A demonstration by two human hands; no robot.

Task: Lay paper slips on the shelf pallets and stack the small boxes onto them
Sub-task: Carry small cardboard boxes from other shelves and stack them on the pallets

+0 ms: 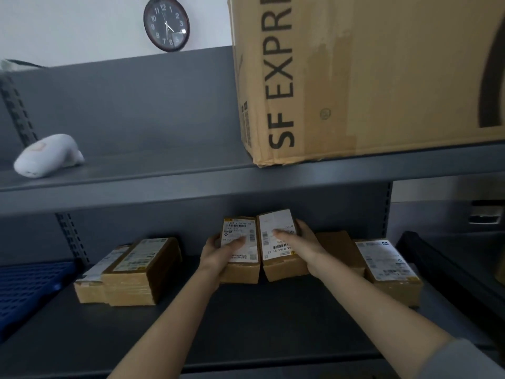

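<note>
Both forearms reach up from the bottom of the frame over the dark lower shelf [246, 324] to the middle of the picture, where each hand has a small box of its own. The left hand [218, 251] grasps the left box [240, 265], thumb on the label and fingers round the outer side. The right hand [302, 242] grasps the right box [276, 266] in the same way. The two boxes lie side by side, nearly touching, long axes running away from the person, and the right one sits slightly tilted. The blue pallet [27, 291] lies at the lower left edge, well apart from the hands and nearer the left one, so I judge the carry goes leftward. No paper slip shows anywhere. Between the pallet and the hands sit two more boxes [136, 272], pressed together. Right of the hands are a plain brown box [338, 247] and a labelled box [388, 269]. Farther up, the upper shelf [164, 170] carries a white handheld device [46, 155] at left and a big closed carton [369, 77] at right, contents unseen. A clock [166, 23] hangs on the wall behind.
</note>
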